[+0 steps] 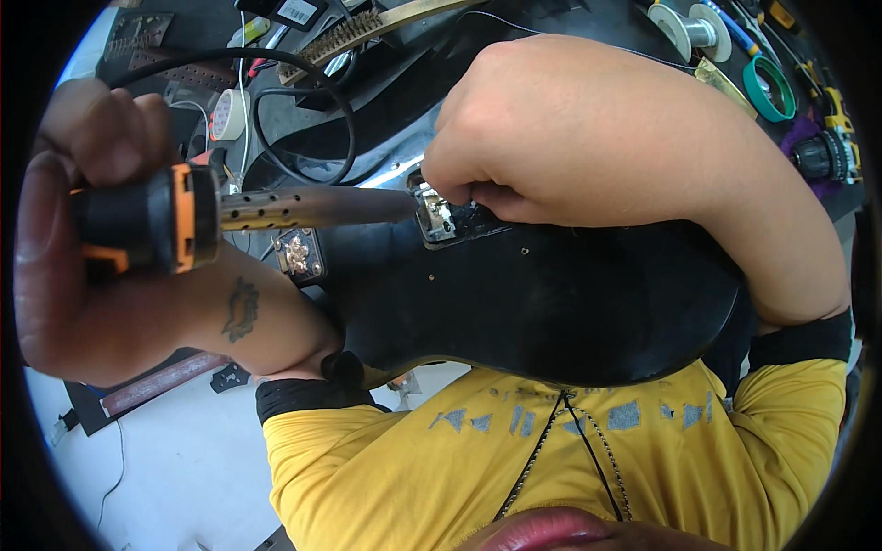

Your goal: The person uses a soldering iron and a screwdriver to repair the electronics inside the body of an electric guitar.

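Observation:
My left hand [69,239] grips a soldering iron [147,220] with a black-and-orange handle and perforated metal barrel, pointed rightward. Its tip reaches a metal-lined rectangular cavity [435,211] in a black guitar body [551,303]. My right hand [560,129] is bent over that cavity, its fingers curled and pressed together beside the tip; what they hold is hidden underneath. A second small cavity with shiny foil-like metal [299,254] lies left of the first, below the barrel.
A wooden wire brush [367,28], a coiled black cable [344,147] and white tape [230,115] lie at the back. Top right are a solder spool [698,32], a green ring-shaped roll [767,87] and a yellow-and-black drill [827,147] on the dark bench [202,32].

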Tool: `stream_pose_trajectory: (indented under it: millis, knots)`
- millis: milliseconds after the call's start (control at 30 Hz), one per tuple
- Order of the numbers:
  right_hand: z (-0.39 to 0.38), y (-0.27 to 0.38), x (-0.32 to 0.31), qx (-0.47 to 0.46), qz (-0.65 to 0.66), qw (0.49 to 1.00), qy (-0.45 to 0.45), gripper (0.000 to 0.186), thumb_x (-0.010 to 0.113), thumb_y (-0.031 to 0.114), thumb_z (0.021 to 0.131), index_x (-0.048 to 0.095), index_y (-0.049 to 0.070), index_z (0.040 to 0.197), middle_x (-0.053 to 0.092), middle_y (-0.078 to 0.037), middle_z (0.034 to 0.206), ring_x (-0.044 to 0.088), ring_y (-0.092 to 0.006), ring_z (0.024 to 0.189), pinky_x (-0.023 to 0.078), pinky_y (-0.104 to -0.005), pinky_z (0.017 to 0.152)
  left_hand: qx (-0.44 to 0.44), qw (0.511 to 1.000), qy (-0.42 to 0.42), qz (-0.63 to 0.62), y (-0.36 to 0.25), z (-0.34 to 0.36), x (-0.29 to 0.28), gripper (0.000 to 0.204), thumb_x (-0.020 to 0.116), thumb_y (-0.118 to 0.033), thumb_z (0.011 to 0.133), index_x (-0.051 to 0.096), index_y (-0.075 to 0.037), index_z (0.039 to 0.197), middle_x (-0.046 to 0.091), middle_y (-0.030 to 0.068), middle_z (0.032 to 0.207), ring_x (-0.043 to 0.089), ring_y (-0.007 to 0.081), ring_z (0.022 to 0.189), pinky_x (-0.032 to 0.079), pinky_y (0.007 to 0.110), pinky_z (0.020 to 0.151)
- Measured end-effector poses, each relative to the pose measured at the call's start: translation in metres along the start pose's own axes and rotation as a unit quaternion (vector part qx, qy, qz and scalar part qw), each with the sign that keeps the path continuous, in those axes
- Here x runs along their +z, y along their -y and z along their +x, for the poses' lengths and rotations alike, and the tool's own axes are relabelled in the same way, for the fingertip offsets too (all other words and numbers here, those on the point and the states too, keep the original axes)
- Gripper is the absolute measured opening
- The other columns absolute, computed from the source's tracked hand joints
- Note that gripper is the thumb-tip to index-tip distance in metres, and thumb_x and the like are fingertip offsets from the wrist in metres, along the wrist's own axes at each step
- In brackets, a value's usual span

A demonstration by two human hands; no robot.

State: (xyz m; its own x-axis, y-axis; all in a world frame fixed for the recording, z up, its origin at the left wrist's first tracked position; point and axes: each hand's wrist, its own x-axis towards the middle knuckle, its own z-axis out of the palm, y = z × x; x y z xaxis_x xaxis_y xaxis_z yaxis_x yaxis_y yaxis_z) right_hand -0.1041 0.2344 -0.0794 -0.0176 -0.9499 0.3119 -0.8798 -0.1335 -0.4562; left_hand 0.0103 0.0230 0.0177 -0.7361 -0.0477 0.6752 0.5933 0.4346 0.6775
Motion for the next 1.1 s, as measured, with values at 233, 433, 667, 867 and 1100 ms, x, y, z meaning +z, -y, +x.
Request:
stream_pose_trajectory:
  millis: [233,433,667,867,1100]
  knots:
    - [0.001,0.004,-0.001,0.026,-0.014,1.0,0.007,0.012,0.078,0.007,0.074,0.069,0.006,0.081,0.069,-0.011,0.079,0.07,-0.0324,0.084,0.056,-0.0424,0.072,-0.033,0.999,-0.003,0.033,0.001,-0.004,0.013,0.017,0.049,-0.02,0.084,0.043,-0.004,0.081,0.045,0.0144,0.077,0.031,0.0166,0.063,0.028,0.034,0.06]
    - [0.001,0.004,-0.003,0.03,-0.017,0.999,0.017,0.012,0.079,0.008,0.074,0.068,0.006,0.08,0.07,-0.011,0.079,0.071,-0.0319,0.083,0.056,-0.0418,0.072,-0.022,1.0,-0.003,0.01,0.002,-0.003,0.016,0.016,0.052,-0.018,0.083,0.043,-0.006,0.083,0.045,0.0139,0.077,0.031,0.0157,0.063,0.027,0.033,0.059]
    - [0.0,0.001,0.001,0.069,-0.046,0.994,0.064,0.012,0.079,0.008,0.074,0.067,0.006,0.079,0.07,-0.011,0.078,0.071,-0.032,0.083,0.056,-0.0418,0.071,-0.015,0.999,-0.038,0.004,0.001,-0.001,0.011,0.019,0.054,-0.023,0.083,0.044,-0.006,0.082,0.044,0.0109,0.074,0.031,0.0142,0.063,0.026,0.031,0.057]
    - [-0.002,0.001,-0.007,0.023,0.007,1.0,0.015,0.009,0.075,0.007,0.076,0.068,0.004,0.08,0.068,-0.013,0.076,0.069,-0.0333,0.078,0.054,-0.0418,0.07,-0.022,0.982,-0.012,-0.187,-0.001,0.012,-0.041,0.026,0.052,-0.026,0.087,0.05,0.0,0.087,0.046,0.0129,0.078,0.031,0.0147,0.061,0.024,0.031,0.056]
    - [-0.001,0.006,-0.049,-0.015,0.074,0.997,-0.012,0.01,0.07,0.009,0.085,0.068,0.0,0.086,0.069,-0.013,0.075,0.069,-0.028,0.071,0.054,-0.0365,0.065,-0.036,0.969,-0.024,-0.242,-0.006,0.018,-0.085,0.022,0.059,-0.019,0.087,0.049,0.001,0.086,0.044,0.015,0.079,0.036,0.0169,0.068,0.026,0.033,0.062]
